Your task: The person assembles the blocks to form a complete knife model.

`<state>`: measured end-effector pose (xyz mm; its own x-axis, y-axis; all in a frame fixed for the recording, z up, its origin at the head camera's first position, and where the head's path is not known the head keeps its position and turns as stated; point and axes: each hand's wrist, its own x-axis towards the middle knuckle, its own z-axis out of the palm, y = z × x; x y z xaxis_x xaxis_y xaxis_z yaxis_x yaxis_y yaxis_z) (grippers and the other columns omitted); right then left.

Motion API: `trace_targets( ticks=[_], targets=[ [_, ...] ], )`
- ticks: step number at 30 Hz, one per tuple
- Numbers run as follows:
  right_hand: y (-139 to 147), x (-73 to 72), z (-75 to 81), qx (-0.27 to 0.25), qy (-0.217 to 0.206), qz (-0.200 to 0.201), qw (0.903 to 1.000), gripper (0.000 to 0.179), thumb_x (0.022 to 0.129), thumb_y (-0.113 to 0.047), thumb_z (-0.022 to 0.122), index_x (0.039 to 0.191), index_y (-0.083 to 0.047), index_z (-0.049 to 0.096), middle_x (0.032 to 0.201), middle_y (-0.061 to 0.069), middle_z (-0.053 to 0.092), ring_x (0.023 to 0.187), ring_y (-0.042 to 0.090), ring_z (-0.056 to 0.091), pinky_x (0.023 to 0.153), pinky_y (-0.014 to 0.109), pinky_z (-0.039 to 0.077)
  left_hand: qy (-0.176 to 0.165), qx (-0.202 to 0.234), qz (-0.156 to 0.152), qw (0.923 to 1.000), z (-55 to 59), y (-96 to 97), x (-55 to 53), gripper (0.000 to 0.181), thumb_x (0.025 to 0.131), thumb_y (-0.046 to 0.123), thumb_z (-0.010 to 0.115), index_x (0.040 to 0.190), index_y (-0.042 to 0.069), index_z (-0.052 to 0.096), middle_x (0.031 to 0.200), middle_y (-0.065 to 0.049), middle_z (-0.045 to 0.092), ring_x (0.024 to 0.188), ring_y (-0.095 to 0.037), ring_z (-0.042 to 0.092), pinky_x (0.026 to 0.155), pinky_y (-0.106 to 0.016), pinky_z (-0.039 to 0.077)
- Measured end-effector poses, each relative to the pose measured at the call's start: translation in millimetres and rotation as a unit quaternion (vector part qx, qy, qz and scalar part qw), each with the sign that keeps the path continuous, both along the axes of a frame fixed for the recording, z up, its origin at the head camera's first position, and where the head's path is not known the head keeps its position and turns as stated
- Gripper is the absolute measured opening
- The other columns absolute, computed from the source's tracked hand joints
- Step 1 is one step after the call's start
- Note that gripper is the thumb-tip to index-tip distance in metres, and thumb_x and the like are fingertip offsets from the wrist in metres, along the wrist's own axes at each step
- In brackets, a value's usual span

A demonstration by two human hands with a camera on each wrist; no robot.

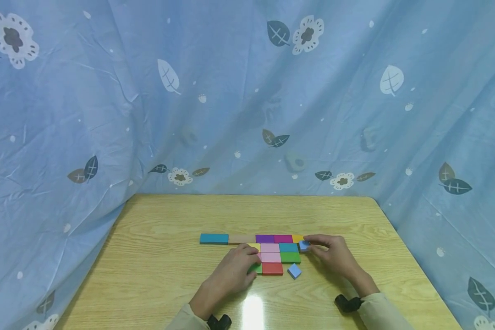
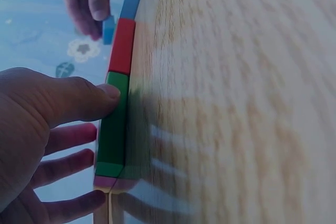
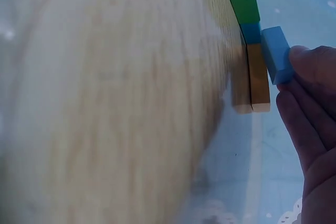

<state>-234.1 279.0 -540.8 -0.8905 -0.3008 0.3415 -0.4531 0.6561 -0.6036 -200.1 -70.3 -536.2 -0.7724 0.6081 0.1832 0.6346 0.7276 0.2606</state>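
Observation:
Coloured flat blocks lie side by side in rows on the table. My left hand (image 1: 233, 270) rests at the left end of the lower rows, fingers spread. In the left wrist view its thumb touches the edge of a green block (image 2: 113, 129). My right hand (image 1: 339, 257) pinches a small light blue block (image 3: 276, 53) between thumb and fingers. That block is at the right end of the rows, just in front of an orange block (image 3: 258, 74) and beside a teal block (image 1: 288, 247). Another light blue block (image 1: 294, 271) lies turned, right of the red block (image 1: 272, 269).
The top row runs left through a purple block (image 1: 265, 239) and a wood-coloured block (image 1: 241, 239) to a blue block (image 1: 214, 239). Wood-grain tabletop (image 1: 156, 266) surrounds the rows. A patterned blue curtain (image 1: 231, 91) hangs behind and at both sides.

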Motion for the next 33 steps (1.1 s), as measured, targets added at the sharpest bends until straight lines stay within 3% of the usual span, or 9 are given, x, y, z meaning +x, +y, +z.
trace_targets(
  ticks=[19, 33],
  targets=[
    [-4.5, -3.0, 4.6, 0.083, 0.026, 0.024, 0.9959, 0.031, 0.089, -0.001, 0.088, 0.119, -0.012, 0.085, 0.116, -0.001, 0.084, 0.110, 0.021, 0.080, 0.096, 0.044, 0.067, 0.004, 0.002, -0.005, 1.0000, 1.4, 0.0, -0.2, 0.018, 0.097, 0.021, 0.081, 0.115, 0.020, 0.083, 0.137, 0.000, 0.075, 0.131, -0.022, 0.065, 0.115, -0.042, 0.056],
    [-4.4, -7.8, 6.4, 0.095, 0.015, 0.045, 0.9943, 0.031, 0.090, 0.000, 0.088, 0.118, -0.011, 0.084, 0.115, 0.000, 0.084, 0.103, 0.016, 0.080, 0.093, 0.042, 0.068, 0.009, 0.001, 0.001, 1.0000, 1.4, 0.9, 1.3, 0.020, 0.095, 0.021, 0.083, 0.115, 0.020, 0.083, 0.135, 0.000, 0.076, 0.131, -0.022, 0.065, 0.112, -0.042, 0.058]
  ],
)
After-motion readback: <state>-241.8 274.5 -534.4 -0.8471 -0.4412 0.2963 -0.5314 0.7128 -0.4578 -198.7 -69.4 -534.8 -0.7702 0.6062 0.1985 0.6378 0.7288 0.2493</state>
